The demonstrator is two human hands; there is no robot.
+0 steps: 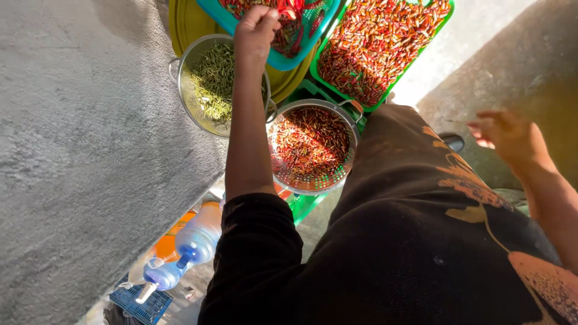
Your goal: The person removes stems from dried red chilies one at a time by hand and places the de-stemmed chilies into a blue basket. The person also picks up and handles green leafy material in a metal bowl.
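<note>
My left hand (256, 30) reaches far forward to the teal basket (299, 58) of red chillies (293, 18), its fingers curled and pinched on some of them at the basket's near edge. Below that arm stand two metal colanders. One (191, 57) holds green stems and the other (313, 185) holds red chillies. A green basket (444, 24) at the top right is full of red chillies. My right hand (509, 135) hovers off to the right above the ground with its fingers apart and nothing clearly in it.
A yellow tray (180, 24) lies under the teal basket. A clear water bottle (194, 244) with a blue cap, an orange object (167, 245) and a small blue crate (143, 306) lie at the lower left. My lap in dark patterned cloth (409, 241) fills the lower middle.
</note>
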